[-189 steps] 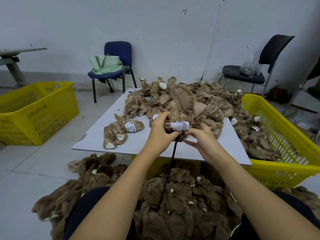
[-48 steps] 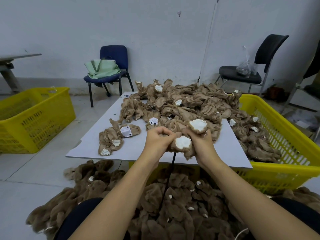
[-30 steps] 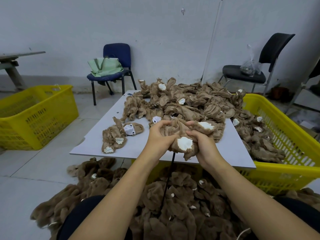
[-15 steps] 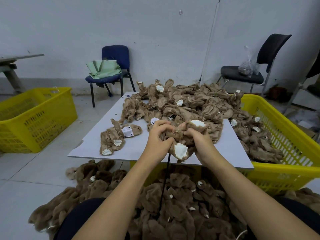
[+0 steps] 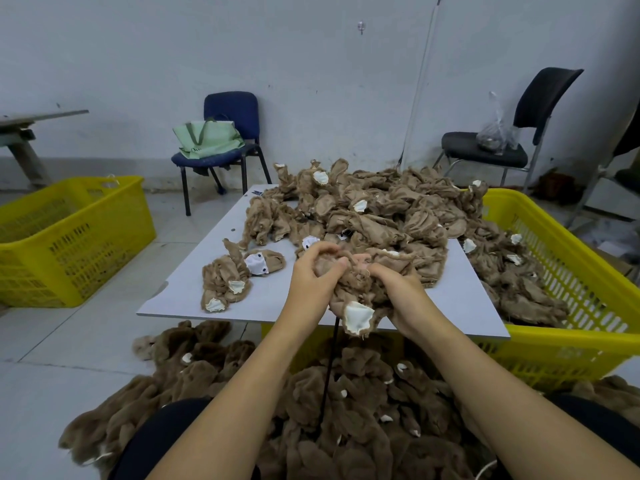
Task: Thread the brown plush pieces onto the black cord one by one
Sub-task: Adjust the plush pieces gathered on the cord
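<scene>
Centre of the frame: the left hand (image 5: pixel 313 278) and the right hand (image 5: pixel 398 292) both grip one brown plush piece (image 5: pixel 356 299), fingers curled into its bunched fabric, above the near edge of the white board (image 5: pixel 180 299). A white patch on the piece hangs at its lower end, facing the camera. The black cord (image 5: pixel 329 368) emerges beneath the piece and runs straight down, centre-low in the frame, to the threaded plush heap (image 5: pixel 346 427) filling the bottom between the person's forearms. Whether either hand touches the cord cannot be told. Behind the hands, upper centre, lies the loose plush pile (image 5: pixel 374 209) on the board, spilling right into a yellow crate (image 5: pixel 568 244). A small plush cluster (image 5: pixel 235 275) lies apart at centre left. A second yellow crate (image 5: pixel 69 237) stands at the left edge.
</scene>
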